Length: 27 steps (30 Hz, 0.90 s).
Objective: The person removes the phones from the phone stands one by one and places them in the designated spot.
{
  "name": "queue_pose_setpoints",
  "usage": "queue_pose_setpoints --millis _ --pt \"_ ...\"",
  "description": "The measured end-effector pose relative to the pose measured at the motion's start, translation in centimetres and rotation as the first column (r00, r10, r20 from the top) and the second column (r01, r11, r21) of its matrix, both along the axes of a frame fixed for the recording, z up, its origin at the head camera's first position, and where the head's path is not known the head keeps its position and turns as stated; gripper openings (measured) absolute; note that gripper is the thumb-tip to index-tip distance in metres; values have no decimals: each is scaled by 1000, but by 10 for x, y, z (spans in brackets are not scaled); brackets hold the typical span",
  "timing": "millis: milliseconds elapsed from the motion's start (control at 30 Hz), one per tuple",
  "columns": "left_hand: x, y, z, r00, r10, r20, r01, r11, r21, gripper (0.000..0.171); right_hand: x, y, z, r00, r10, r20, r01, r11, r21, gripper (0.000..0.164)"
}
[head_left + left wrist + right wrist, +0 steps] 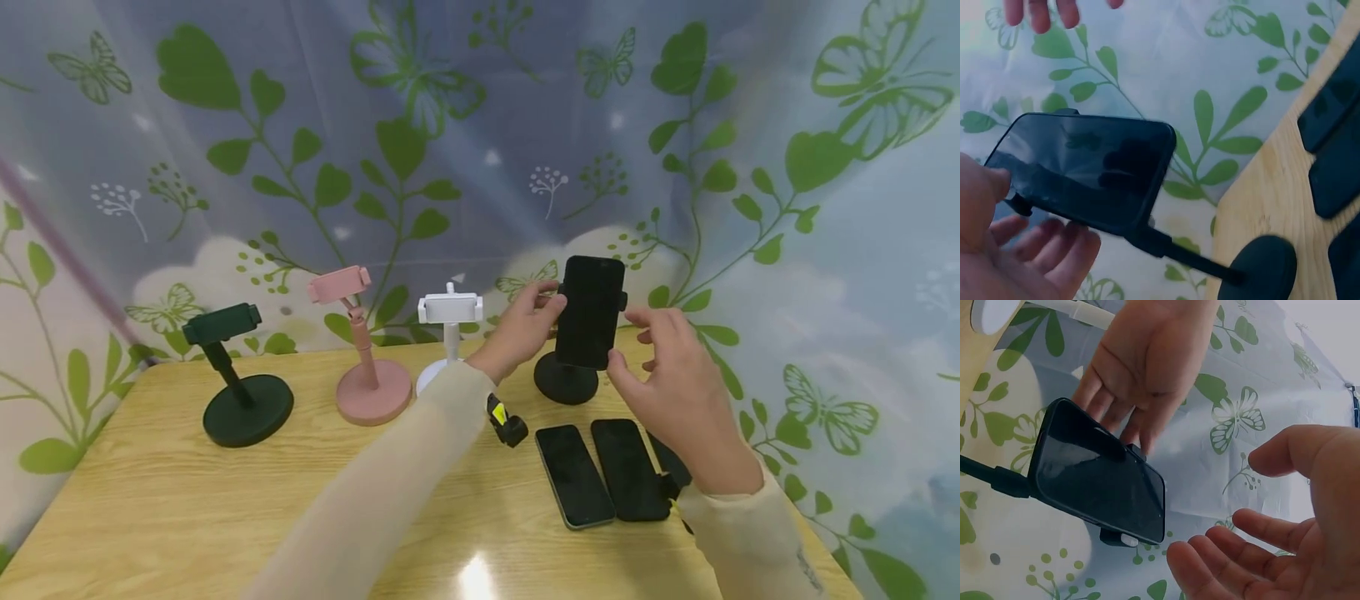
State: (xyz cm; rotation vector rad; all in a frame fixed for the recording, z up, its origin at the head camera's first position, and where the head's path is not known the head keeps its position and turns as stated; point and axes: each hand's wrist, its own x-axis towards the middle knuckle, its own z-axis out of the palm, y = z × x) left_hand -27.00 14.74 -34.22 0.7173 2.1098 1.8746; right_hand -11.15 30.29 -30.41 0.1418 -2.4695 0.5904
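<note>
A black smartphone (589, 312) stands upright in the clamp of a black phone stand (566, 380), its dark screen facing me. My left hand (519, 329) holds the phone's left edge beside the clamp, thumb at the front and fingers behind, as the left wrist view shows at the phone (1085, 169). Just right of the phone is my right hand (678, 387), its fingers spread and loosely bent. In the right wrist view a gap separates that right hand (1272, 544) from the phone (1100, 475). The back of the clamp is mostly hidden.
Left of the black stand are a white phone stand (451, 310), a pink one (373, 392) and a dark green one (248, 410). In front lie two dark phones (575, 475), (630, 469) and a third (670, 457), partly covered by my right hand. A patterned curtain (480, 125) hangs behind the table.
</note>
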Motion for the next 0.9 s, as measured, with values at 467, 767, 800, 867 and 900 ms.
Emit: queue_pose_setpoints --millis 467,767,800,867,900 --pt "7 -11 -2 992 -14 128 -11 982 191 29 -2 -4 -4 1000 5 -11 -5 1000 -10 38" --pt "48 -30 22 986 -35 -165 55 992 117 30 8 -4 -3 1000 -3 0 3 988 -156 46" --pt "54 -34 26 982 -49 -180 69 992 109 29 11 -5 -2 1000 -4 -13 2 984 -176 47" --pt "66 -44 33 979 -71 -194 93 990 107 29 18 -6 0 999 0 -45 -9 979 -204 48" --pt "72 -49 35 979 -74 -191 95 990 105 29 21 -7 0 998 9 -60 -22 977 -214 47"
